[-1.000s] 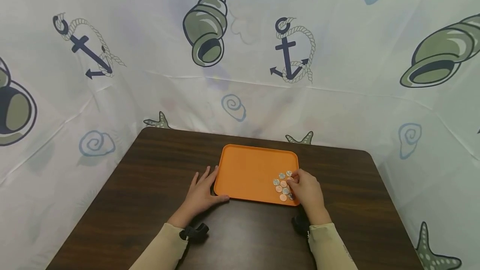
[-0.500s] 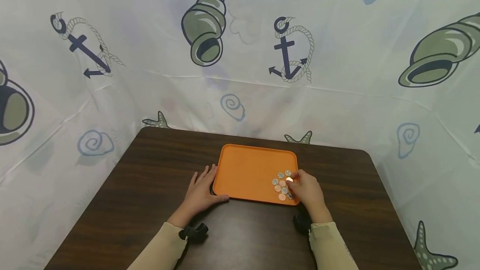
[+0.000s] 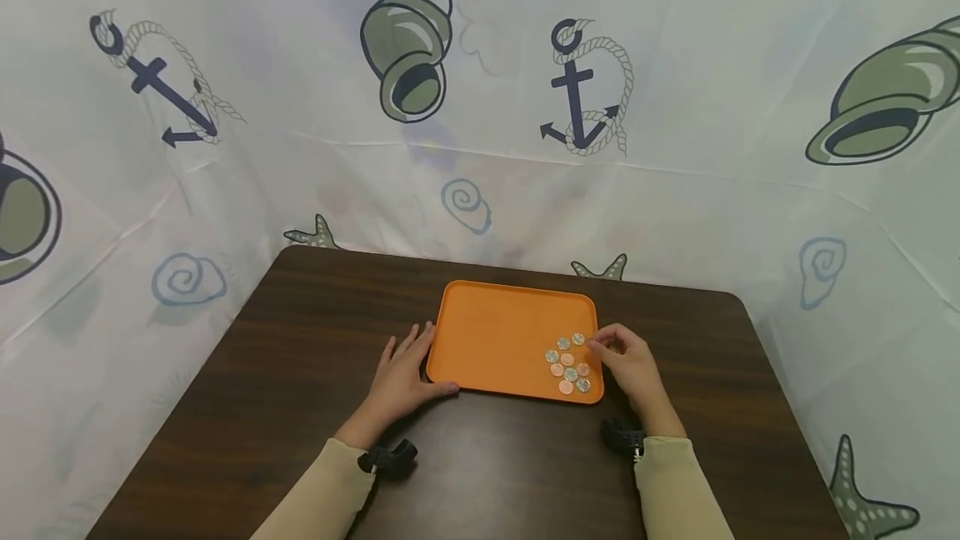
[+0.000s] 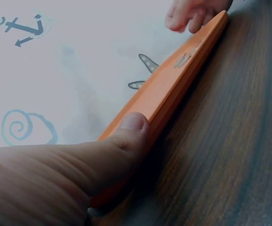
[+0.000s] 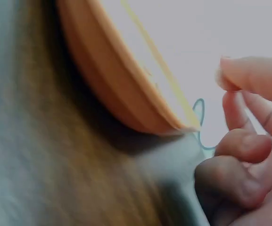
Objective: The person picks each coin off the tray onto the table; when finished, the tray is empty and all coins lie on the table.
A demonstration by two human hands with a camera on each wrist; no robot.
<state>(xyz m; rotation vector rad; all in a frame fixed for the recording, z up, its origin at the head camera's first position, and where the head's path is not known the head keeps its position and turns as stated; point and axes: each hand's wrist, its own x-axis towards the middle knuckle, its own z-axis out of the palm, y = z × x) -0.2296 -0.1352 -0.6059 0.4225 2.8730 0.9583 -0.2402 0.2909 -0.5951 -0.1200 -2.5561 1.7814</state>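
An orange tray (image 3: 510,332) lies on the table, with several silver and copper-coloured coins (image 3: 567,359) grouped near its right side. At the tray's front left corner, my left hand (image 3: 401,382) rests with fingers fairly straight along the left edge. Its thumb (image 4: 132,125) presses against the front rim in the left wrist view. Just over the tray's right rim, my right hand (image 3: 628,361) pinches a small coin between thumb and index finger; only a pale edge of the coin (image 5: 218,78) shows in the right wrist view. Its other fingers are curled in.
The dark wood-grain table (image 3: 337,298) extends around the tray on all sides. Behind it hangs a white cloth (image 3: 502,198) printed with shells and anchors. Black straps sit on both wrists.
My right hand has lifted from among the coins and drawn right to the tray's rim, taking one coin. Coins it covered now show. My left hand stays in place. The head view tilts slightly down.
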